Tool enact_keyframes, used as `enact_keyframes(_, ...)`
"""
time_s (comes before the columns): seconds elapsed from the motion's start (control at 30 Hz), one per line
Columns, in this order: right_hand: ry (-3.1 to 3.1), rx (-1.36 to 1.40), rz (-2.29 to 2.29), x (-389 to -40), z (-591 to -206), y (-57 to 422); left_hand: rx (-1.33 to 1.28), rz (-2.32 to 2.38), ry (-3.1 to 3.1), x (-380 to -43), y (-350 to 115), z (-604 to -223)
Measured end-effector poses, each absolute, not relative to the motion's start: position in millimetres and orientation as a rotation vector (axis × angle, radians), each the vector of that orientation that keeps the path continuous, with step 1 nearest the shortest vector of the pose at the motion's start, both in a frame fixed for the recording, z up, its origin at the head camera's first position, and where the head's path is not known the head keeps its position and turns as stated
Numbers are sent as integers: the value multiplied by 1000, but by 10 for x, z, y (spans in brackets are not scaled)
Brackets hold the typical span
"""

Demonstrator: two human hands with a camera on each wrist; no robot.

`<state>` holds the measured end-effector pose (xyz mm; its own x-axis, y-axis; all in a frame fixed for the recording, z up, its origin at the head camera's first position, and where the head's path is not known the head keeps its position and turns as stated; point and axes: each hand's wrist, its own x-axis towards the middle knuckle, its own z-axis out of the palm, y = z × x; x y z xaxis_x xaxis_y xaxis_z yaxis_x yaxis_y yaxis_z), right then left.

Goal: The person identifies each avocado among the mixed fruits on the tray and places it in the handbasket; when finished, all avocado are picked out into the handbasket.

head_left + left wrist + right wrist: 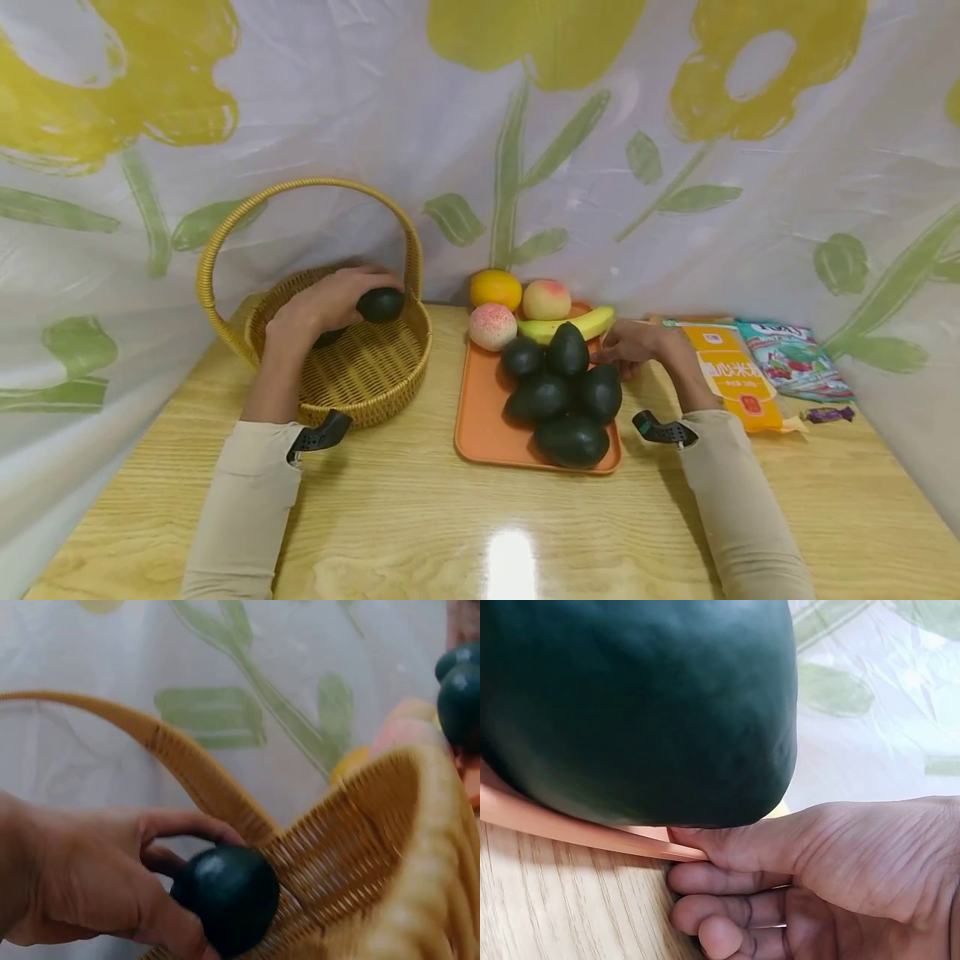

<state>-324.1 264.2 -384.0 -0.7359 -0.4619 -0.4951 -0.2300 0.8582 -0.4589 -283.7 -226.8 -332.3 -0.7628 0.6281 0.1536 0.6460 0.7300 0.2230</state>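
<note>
My left hand grips a dark green avocado over the round wicker basket. In the left wrist view the thumb and fingers curl around this avocado, inside the basket's handle. Another dark shape lies in the basket, mostly hidden under the hand. On the right, my right hand pinches the edge of an orange tray. The right wrist view has its thumb over the tray rim and its fingers curled below, beside a large avocado. Several avocados sit on the tray.
At the tray's back lie a banana, an orange and two peaches. To the right are an orange packet, a teal bag and a small purple wrapper. A flowered curtain hangs behind.
</note>
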Motion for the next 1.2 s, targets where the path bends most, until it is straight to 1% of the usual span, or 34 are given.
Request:
enact_keyframes(0.13,2422,-522,-499,-3235,-3825,2627,-1063,-369,-3021,-2858,-2324,-3413)
enact_keyframes(0.27,2436,-557,-486,-3240,-3784,2622,-956,-364,-3193,-2888,-2347,-3441)
enact_keyframes(0.47,2419,-522,-503,-3242,-3787,2644,-893,-364,-3205,-2875,-2394,-3461)
enact_keyframes(0.7,2418,-536,-512,-3230,-3804,2634,-663,-414,-3227,-2834,-2514,-3505)
enact_keyframes(0.8,2430,-567,-494,-3234,-3766,2622,-616,-431,-3250,-2840,-2528,-3495)
enact_keyframes(1.0,2426,-569,-490,-3253,-3783,2645,-612,-348,-3307,-2853,-2516,-3506)
enact_keyframes(1.2,2436,-550,-493,-3236,-3806,2639,-601,-374,-3312,-2826,-2530,-3469)
